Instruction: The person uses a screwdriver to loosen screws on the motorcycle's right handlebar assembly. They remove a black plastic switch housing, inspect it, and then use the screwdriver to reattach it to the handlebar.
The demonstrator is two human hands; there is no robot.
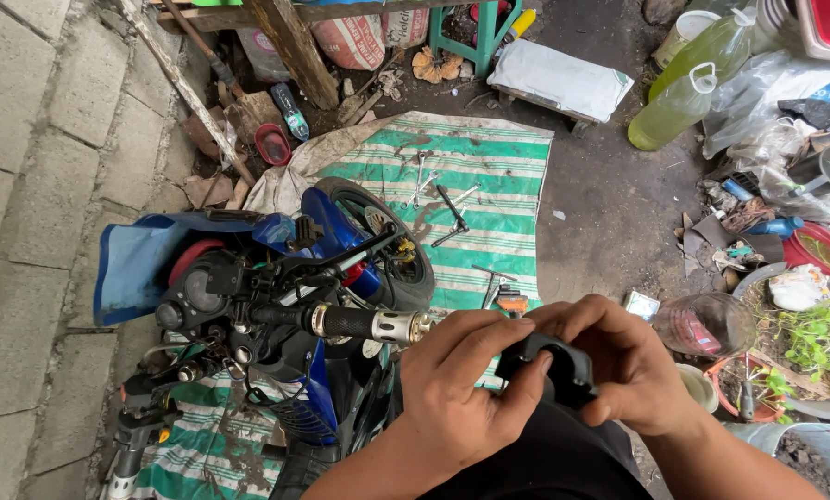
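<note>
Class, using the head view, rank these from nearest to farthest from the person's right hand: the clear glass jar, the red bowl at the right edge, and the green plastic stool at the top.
1. Clear glass jar: just right of the right hand.
2. Red bowl: farther right, at the frame's edge.
3. Green plastic stool: far up, beyond the striped mat.

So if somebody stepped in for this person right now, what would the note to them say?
Left hand and right hand both grip a small black plastic housing in front of the body, off the bike. The blue motorcycle stands at left, handlebar grip bare at its end. Wrenches lie on the green-striped tarp. Whether the part is being fitted or removed cannot be told.
</note>
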